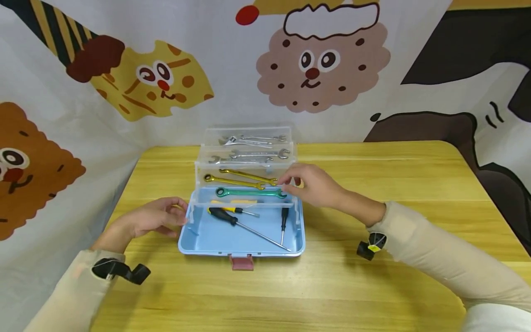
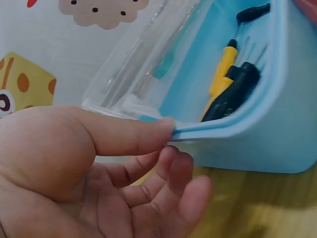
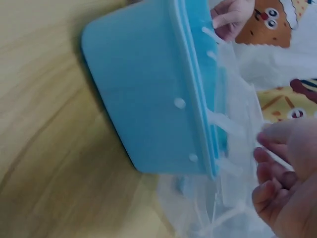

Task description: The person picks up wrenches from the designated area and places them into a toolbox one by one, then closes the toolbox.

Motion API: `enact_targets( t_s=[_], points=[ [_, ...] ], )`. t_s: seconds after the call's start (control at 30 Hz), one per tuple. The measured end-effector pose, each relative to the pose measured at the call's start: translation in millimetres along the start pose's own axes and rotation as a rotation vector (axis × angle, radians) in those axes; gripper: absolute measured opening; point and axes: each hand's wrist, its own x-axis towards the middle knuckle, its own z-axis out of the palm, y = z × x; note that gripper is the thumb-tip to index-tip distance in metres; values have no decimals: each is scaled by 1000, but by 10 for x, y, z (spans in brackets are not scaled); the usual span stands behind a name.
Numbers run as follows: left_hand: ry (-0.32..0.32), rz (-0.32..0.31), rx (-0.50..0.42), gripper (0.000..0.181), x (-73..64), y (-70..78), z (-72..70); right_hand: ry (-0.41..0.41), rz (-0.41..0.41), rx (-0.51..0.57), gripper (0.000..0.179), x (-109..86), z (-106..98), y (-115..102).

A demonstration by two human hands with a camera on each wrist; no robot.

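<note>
A light blue toolbox (image 1: 244,252) stands open, with clear plastic trays (image 1: 199,173) stepped up behind it. My left hand (image 1: 159,216) holds the box's left rim; in the left wrist view the thumb (image 2: 133,135) lies on top and the fingers curl below. My right hand (image 1: 317,184) is over the right end of the trays, fingers bent, near the gold wrenches (image 1: 249,176). In the right wrist view that hand (image 3: 290,173) shows nothing between thumb and fingers. A green wrench (image 1: 250,192) lies in the lowest tray.
Inside the box lie a long black-handled screwdriver (image 1: 224,215), a yellow-handled screwdriver (image 1: 236,210) and a small black one (image 1: 284,216). Silver wrenches (image 1: 259,154) fill the upper trays. A pink latch (image 1: 242,263) hangs in front. A printed curtain (image 1: 232,92) backs the wooden table (image 1: 332,286).
</note>
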Motion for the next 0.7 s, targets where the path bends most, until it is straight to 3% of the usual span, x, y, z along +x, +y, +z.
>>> enact_targets(
  t_s=[0.1, 0.2, 0.3, 0.4, 0.53, 0.7],
  points=[
    [46, -9, 28, 41, -2, 69, -83, 118, 27, 92, 12, 23, -72, 65],
    [127, -9, 23, 45, 38, 144, -177, 263, 107, 164, 14, 75, -152, 148],
    [196, 24, -3, 52, 139, 225, -271, 387, 194, 239, 18, 141, -220, 260],
    [223, 65, -29, 58, 286, 314, -357, 453, 283, 322, 25, 198, -251, 391],
    [205, 82, -69, 62, 508, 411, -455, 425, 422, 454, 39, 243, -221, 540],
    [120, 85, -97, 62, 747, 445, -526, 261, 561, 575, 52, 259, -80, 668]
  ],
)
